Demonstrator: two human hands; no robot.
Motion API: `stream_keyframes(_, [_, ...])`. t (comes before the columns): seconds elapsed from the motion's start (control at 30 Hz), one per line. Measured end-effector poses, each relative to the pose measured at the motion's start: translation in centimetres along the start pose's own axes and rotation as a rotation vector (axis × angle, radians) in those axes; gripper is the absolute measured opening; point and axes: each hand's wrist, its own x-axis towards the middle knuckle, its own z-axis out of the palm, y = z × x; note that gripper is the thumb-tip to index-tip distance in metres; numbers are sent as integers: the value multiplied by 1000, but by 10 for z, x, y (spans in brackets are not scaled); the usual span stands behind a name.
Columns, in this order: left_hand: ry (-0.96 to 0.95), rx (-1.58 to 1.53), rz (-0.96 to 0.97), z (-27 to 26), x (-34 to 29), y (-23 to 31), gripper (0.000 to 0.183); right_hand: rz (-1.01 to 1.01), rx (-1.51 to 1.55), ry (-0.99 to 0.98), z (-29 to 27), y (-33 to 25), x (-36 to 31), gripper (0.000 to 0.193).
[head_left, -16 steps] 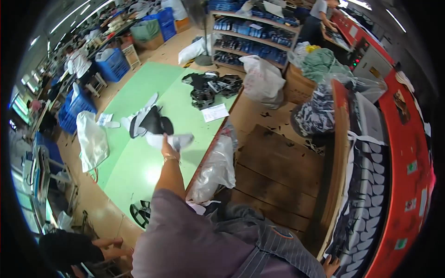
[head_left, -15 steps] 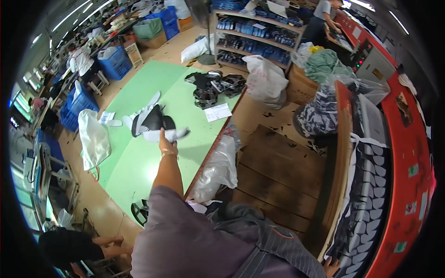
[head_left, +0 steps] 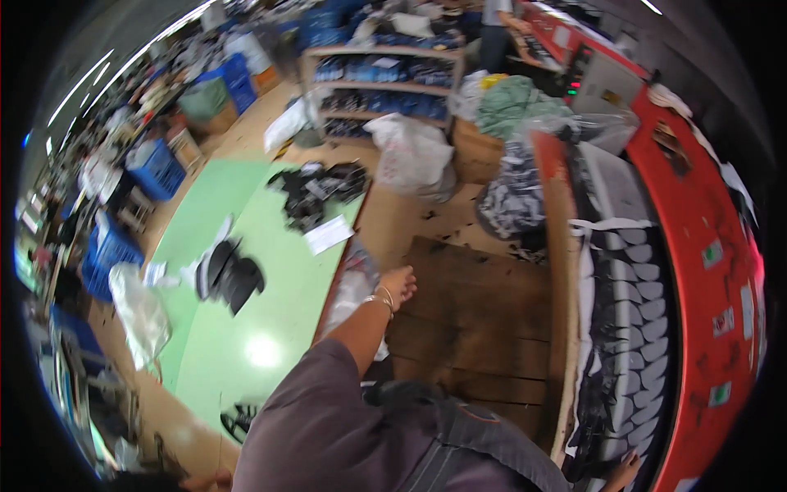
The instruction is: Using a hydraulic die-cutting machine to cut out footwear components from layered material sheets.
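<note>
My left hand [head_left: 398,287], a bracelet at its wrist, hangs above the gap between the green table [head_left: 238,344] and the red machine. Its fingers are loosely curled and nothing shows in them. On the table lies a pile of dark cut pieces [head_left: 234,276] with some pale ones. At the lower right, my right hand [head_left: 625,471] reaches over the machine's bed, where rows of grey-white rounded cut pieces [head_left: 643,328] lie on dark sheet. Its fingers look stretched out beside those pieces; the picture's lower rim cuts off part of the hand.
Black metal-like frames or dies [head_left: 316,193] and a white paper [head_left: 329,234] occupy the table's far end. A loaded shelf rack [head_left: 381,90], white sack [head_left: 410,156] and bag of patterned scraps [head_left: 515,193] stand beyond. The red machine [head_left: 697,271] borders the right; wooden boards [head_left: 467,320] cover the floor.
My left hand has let go of the pale pieces at the table pile and swung right, off the table. My right hand has moved further over the machine bed. The view has turned right.
</note>
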Motion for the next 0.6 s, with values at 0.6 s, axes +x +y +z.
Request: stream_keyframes(0.6, [-783, 941, 716, 515, 10, 45, 21, 436, 66, 223, 69, -29, 38, 25])
